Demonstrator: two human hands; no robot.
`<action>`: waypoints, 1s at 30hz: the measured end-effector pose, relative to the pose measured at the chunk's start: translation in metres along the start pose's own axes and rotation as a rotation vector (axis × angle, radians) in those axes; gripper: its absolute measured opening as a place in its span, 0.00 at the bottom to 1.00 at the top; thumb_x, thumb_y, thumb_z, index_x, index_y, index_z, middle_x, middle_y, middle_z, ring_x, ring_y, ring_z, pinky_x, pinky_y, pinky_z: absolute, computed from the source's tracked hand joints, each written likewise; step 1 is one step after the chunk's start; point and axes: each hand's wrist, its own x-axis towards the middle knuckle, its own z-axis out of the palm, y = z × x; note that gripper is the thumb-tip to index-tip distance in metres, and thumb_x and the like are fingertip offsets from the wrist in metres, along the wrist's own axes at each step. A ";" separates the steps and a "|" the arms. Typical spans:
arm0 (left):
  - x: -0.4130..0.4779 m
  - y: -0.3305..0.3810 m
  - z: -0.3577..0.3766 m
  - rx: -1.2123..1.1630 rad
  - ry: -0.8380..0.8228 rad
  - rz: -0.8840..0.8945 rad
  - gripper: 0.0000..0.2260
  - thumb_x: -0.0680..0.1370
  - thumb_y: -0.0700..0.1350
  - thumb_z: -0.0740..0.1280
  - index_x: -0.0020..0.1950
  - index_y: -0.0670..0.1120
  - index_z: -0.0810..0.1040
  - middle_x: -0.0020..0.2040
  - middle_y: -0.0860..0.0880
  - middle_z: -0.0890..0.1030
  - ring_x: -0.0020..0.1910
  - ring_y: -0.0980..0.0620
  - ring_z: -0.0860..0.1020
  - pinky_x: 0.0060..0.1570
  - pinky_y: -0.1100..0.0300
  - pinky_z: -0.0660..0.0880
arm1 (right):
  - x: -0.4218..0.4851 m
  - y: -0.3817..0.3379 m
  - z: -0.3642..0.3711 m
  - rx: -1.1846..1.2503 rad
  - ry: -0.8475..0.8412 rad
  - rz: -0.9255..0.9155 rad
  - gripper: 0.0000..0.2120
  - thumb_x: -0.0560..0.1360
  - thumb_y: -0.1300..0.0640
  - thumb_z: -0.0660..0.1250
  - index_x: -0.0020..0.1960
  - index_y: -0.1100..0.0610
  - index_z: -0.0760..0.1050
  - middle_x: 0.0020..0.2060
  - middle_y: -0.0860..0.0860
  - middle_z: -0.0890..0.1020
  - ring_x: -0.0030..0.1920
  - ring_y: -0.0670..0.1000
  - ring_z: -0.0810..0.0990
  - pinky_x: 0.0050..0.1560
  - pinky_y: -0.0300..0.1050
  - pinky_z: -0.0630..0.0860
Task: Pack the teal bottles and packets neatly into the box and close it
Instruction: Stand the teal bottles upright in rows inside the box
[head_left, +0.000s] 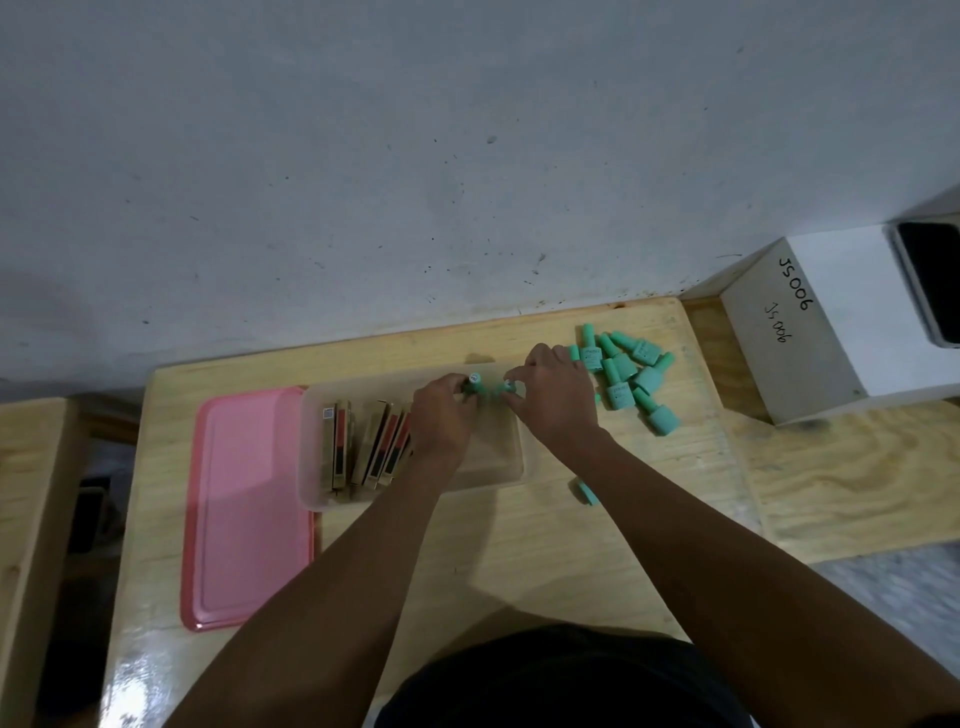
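- left hand (441, 418): fingers curled round a teal bottle (472, 384), its round end facing up toward the camera.
- right hand (556, 400): thumb + fingertips pinch a second bottle (508, 387), just right of the first; the 2 sit close together btwn the hands.
- Both hands hang over the far part of the clear box (511, 470). Can't tell whether the bottles touch its floor, too blurred.
- packets (363, 449): gold/red, standing on edge in a leaning row inside the box, just left of the left hand. The wrist overlaps the nearest one.
- pink lid (249, 504): flat on the worktop (519, 551), further left of the left hand, right beside the box's left wall.
- bottle pile (631, 371): loose teal bottles lying on their sides just right of the right hand, outside the box.
- lone bottle (588, 492): on the worktop by the right forearm, outside the box's near right corner.
- white carton (810, 338): well right of the right hand, "JS006" handwritten on it, w/ a dark flat item (930, 280) on top.
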 end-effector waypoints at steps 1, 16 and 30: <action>0.000 -0.001 0.001 -0.002 0.000 0.000 0.13 0.73 0.40 0.71 0.57 0.45 0.82 0.51 0.46 0.85 0.49 0.48 0.82 0.52 0.53 0.79 | 0.000 -0.001 0.001 0.008 0.004 0.009 0.13 0.75 0.47 0.67 0.56 0.50 0.82 0.51 0.51 0.76 0.55 0.54 0.72 0.54 0.50 0.67; -0.001 -0.001 0.005 -0.012 0.043 -0.030 0.11 0.73 0.43 0.71 0.55 0.47 0.83 0.50 0.47 0.85 0.48 0.49 0.82 0.48 0.53 0.80 | -0.001 0.001 0.006 0.257 0.105 0.063 0.11 0.70 0.52 0.74 0.51 0.55 0.82 0.47 0.51 0.79 0.47 0.52 0.77 0.41 0.47 0.73; 0.001 -0.006 0.005 0.026 0.042 -0.004 0.12 0.72 0.41 0.71 0.55 0.48 0.83 0.48 0.46 0.86 0.47 0.48 0.83 0.47 0.53 0.80 | 0.005 0.008 0.001 0.149 0.132 -0.096 0.07 0.71 0.55 0.74 0.48 0.55 0.85 0.44 0.51 0.80 0.44 0.53 0.79 0.35 0.43 0.66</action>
